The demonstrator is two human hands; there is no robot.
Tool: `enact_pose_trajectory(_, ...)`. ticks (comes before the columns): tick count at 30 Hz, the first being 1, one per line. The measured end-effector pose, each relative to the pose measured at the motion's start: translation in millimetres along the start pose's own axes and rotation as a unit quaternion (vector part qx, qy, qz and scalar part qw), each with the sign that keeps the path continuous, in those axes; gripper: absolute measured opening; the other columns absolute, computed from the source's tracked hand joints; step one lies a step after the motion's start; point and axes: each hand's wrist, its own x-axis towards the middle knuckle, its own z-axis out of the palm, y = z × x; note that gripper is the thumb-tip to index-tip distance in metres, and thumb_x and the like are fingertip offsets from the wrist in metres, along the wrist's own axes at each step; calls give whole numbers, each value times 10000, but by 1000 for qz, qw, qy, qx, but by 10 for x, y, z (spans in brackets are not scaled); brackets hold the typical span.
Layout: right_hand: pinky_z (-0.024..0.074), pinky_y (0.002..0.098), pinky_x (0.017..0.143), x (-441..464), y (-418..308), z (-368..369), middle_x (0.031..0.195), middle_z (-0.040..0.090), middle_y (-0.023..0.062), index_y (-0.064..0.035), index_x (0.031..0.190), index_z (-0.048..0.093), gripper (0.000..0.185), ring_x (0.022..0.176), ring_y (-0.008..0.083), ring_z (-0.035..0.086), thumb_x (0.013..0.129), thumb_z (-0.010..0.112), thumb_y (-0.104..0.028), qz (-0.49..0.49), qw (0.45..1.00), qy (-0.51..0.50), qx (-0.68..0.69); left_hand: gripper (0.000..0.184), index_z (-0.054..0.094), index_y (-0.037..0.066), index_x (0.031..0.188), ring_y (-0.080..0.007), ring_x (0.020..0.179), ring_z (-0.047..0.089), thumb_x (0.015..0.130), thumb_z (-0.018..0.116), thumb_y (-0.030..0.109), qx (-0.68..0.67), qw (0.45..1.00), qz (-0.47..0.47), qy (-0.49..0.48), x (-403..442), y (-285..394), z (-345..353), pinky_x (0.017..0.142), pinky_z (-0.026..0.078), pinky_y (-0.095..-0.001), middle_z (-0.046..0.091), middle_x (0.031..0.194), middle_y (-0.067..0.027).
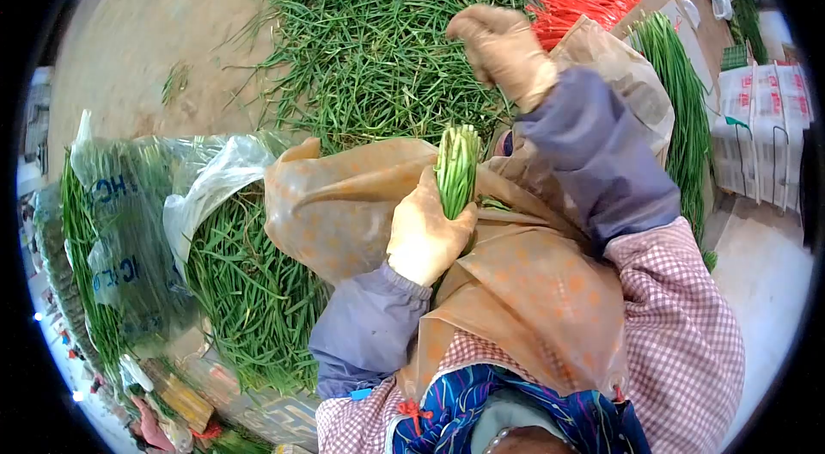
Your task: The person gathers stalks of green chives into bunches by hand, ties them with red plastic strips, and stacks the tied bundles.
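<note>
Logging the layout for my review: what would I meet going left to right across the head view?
Clear bag with blue lettering, loose greens, left hand holding a green bunch, right hand, red strips, long green bundle, white packages with red print.

The person wears a red-and-white checked top (687, 316) under smooth purple-grey oversleeves (601, 157) with gathered cuffs. A see-through brownish plastic apron (516, 308) carries orange spots and a red knotted tie (415, 414). At the neck sit a blue, multicoloured patterned cloth (454, 409) and a pale grey-green collar (516, 411).
</note>
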Motion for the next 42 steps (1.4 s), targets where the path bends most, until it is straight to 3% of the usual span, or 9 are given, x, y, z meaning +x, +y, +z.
enact_pose_trajectory(3,495,256,616,-151,-6,-19,764,599,-1,-54,1159,602,287,683,97,576,937,605,-235,-88,980,-164,70,524,514,0,1187,-412,876,642,750,696,225,75,996,11,40,-40,1,53,776,519,-457,652,897,-254)
enact_pose_trajectory(7,509,365,682,-576,-10,227,827,635,143,-58,1028,615,233,763,335,618,874,647,-230,-257,819,-239,-455,461,527,-4,1102,-417,818,642,734,696,217,171,984,-36,25,4,38,200,743,525,-465,652,843,-250)
enact_pose_trajectory(11,495,437,593,-467,374,74,694,599,188,-50,904,587,131,654,386,611,888,590,-179,-202,940,-153,-230,439,528,-17,1068,-439,846,626,731,695,209,97,995,23,24,-15,84,281,743,521,-458,647,854,-269)
enact_pose_trajectory(14,520,378,702,-120,492,-343,813,638,179,-56,971,630,189,761,342,638,920,561,-225,-219,922,142,-286,329,597,-13,1076,-133,791,565,768,673,74,-154,988,9,-33,-12,113,248,704,485,-280,621,867,-42)
enact_pose_trajectory(16,507,334,781,-122,490,-459,852,652,89,-62,1004,640,182,833,187,624,885,608,-195,-205,954,177,-127,359,567,-1,1117,-121,755,563,782,680,60,-217,976,-1,30,-55,98,80,651,466,-256,589,891,-35)
enact_pose_trajectory(19,463,333,924,-359,151,-413,1112,604,80,-92,1321,459,637,1059,186,562,781,757,-251,-169,981,-47,79,613,403,33,1377,-140,855,566,817,651,44,-340,927,-132,86,211,291,-307,745,492,-277,559,1137,-61)
enact_pose_trajectory(23,391,344,1039,-845,-140,-146,1289,515,66,-171,1512,164,1095,1229,189,463,663,849,-84,-177,893,-194,366,549,424,24,1351,-147,843,567,854,641,113,-396,909,90,95,469,1070,-185,774,493,-287,598,1000,-45)
enact_pose_trajectory(25,405,348,1022,-923,-107,144,1278,520,42,-178,1517,166,1111,1215,181,467,645,829,4,-171,792,-182,557,542,415,18,1359,-153,905,579,868,625,112,-397,905,126,88,540,1232,-54,827,494,-297,603,1035,-50)
enact_pose_trajectory(42,434,228,510,-1811,286,-1401,817,624,13,-40,1265,506,546,605,69,542,781,747,-114,43,901,-112,416,340,543,67,1235,-136,838,615,920,613,174,-491,837,237,-44,1736,2097,317,792,545,-275,640,930,-35)
